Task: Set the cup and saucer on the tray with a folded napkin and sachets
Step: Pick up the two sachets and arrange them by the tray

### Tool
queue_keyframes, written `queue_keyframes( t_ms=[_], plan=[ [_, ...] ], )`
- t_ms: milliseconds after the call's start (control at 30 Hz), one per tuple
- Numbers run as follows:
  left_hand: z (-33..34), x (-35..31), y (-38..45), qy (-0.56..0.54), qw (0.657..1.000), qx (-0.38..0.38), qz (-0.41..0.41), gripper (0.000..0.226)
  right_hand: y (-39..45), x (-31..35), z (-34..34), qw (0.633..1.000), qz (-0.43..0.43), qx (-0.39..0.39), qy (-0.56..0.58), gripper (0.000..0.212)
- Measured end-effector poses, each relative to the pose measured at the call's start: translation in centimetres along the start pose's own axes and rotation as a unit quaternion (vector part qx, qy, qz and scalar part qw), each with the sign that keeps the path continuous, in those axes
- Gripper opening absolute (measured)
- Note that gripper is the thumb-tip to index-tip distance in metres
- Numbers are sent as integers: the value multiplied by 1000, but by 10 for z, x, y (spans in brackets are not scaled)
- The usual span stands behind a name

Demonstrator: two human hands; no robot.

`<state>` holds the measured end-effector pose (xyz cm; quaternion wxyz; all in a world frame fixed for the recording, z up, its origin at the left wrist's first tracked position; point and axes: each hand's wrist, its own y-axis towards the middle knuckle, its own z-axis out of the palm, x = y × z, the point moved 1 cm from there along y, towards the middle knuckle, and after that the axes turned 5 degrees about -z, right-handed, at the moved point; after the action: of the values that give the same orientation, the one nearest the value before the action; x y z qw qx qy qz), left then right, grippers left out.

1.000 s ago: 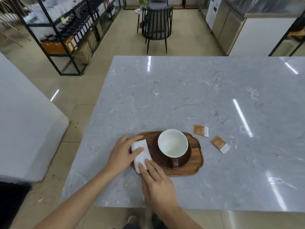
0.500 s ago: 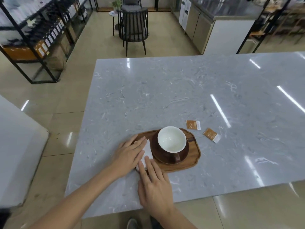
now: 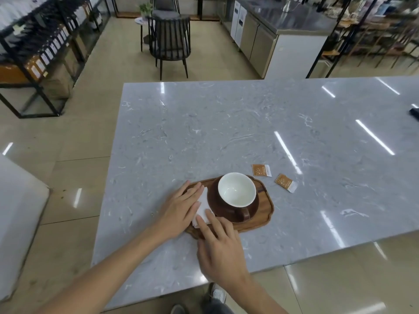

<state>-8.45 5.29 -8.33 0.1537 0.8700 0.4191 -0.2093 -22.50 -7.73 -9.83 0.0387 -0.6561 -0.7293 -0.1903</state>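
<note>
A brown cup with a white inside [image 3: 237, 192] stands on a brown saucer [image 3: 213, 203] on the wooden tray [image 3: 265, 211], handle toward me. A folded white napkin [image 3: 204, 208] lies on the tray's left part, beside the saucer. My left hand [image 3: 181, 206] lies flat on the napkin, fingers spread. My right hand [image 3: 218, 243] rests its fingertips on the napkin's near edge. Two orange sachets [image 3: 261, 170] [image 3: 285, 182] lie on the marble table, right of the tray.
The grey marble table [image 3: 226, 123] stretches far and right. A dark object [image 3: 414, 114] sits at its right edge. A black chair [image 3: 170, 39] stands beyond the table, shelves [image 3: 38, 53] on the left, a steel counter [image 3: 283, 30] at the back right.
My left hand has flattened over the napkin, covering more of it. The camera has swung to the right; the cup, tray and sachets have stayed in place.
</note>
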Motion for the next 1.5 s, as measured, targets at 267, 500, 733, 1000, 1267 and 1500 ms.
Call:
queue_keyframes(
  t_ms=[267, 500, 733, 1000, 1267, 1500],
  plan=[
    [-24, 5, -8, -60, 998, -27, 16, 48, 2, -6, -39, 996, 19, -76, 47, 45],
    [-51, -27, 16, -89, 994, -55, 29, 41, 8, -31, -85, 986, 64, -137, 65, 37],
    [-48, -79, 55, -85, 995, -29, 44, 34, 20, -92, -124, 976, 151, -145, 61, 24],
    [-15, -125, 120, -79, 997, -4, -7, 33, 46, -202, -129, 980, 171, -79, 67, 24],
    [20, -143, 175, -46, 992, 53, -100, 36, 127, -285, -101, 985, 86, 131, 74, 48],
    [27, -134, 177, -95, 974, 60, -198, 34, 164, -306, -73, 981, 44, 175, 74, 56]
  ],
)
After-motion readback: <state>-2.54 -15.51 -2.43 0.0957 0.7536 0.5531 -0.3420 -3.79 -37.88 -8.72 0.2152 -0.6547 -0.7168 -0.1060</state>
